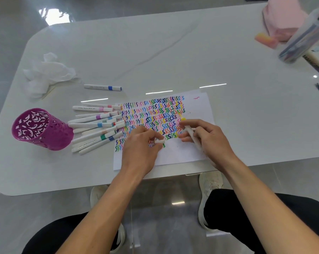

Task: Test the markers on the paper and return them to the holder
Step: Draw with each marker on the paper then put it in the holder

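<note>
Both hands low over the paper [180, 153]: right hand [208, 138] gripping yellow marker [189, 131], left hand [142, 143] pinching cap [159, 141].

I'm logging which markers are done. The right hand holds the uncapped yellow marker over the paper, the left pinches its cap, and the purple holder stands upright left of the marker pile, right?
Not quite: the purple holder lies on its side, its open mouth showing in the head view. The rest holds: right hand holds the yellow marker over the paper, left hand pinches a cap.

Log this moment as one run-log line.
right hand: holds uncapped white yellow-tipped marker, tip on squiggle-covered white paper | left hand: holds white cap | purple perforated holder: on its side
</note>
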Demonstrator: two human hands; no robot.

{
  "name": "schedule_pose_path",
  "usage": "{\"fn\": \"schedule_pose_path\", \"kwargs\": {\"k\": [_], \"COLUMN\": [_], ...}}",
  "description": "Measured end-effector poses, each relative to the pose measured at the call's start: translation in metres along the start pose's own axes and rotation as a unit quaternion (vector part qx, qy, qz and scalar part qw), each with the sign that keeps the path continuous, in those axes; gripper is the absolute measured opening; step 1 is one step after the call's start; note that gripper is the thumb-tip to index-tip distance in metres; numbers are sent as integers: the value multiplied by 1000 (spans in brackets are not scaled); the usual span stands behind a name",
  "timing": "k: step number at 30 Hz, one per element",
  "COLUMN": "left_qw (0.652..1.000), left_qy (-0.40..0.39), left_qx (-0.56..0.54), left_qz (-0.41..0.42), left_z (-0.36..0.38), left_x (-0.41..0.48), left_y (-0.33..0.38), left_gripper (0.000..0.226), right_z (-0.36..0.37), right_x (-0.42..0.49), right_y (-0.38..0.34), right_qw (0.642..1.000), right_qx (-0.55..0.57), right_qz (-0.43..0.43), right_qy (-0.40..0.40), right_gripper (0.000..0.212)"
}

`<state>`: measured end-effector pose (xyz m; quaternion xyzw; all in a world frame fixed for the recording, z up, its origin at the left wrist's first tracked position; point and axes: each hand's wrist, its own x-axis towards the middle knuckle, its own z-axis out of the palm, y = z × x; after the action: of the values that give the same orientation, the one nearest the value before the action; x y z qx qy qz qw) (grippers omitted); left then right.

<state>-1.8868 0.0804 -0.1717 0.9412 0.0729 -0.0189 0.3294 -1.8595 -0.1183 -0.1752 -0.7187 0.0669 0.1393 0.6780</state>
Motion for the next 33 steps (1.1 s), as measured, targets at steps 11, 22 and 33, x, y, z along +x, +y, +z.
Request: {"fn": "schedule_pose_path", "kwargs": {"k": [11,22,33], "left_qw": [1000,999,999], "left_qy": [-9,4,7], "left_qx": [22,42,49], "left_qz": [-10,-25,-21], "left_z": [0,-3,-1], "left_x": [7,6,7], "left_y": [3,1,1], "left_gripper": [16,16,16], "right_z": [6,20,32], "right_x": [-5,-10,-10], "right_y": [4,15,26], "right_qw": [995,994,979], "right_qx": [-29,-48,-153], "right_qz": [-79,-89,-130], "right_qy": [-57,29,41], "right_gripper": [45,11,28]}}
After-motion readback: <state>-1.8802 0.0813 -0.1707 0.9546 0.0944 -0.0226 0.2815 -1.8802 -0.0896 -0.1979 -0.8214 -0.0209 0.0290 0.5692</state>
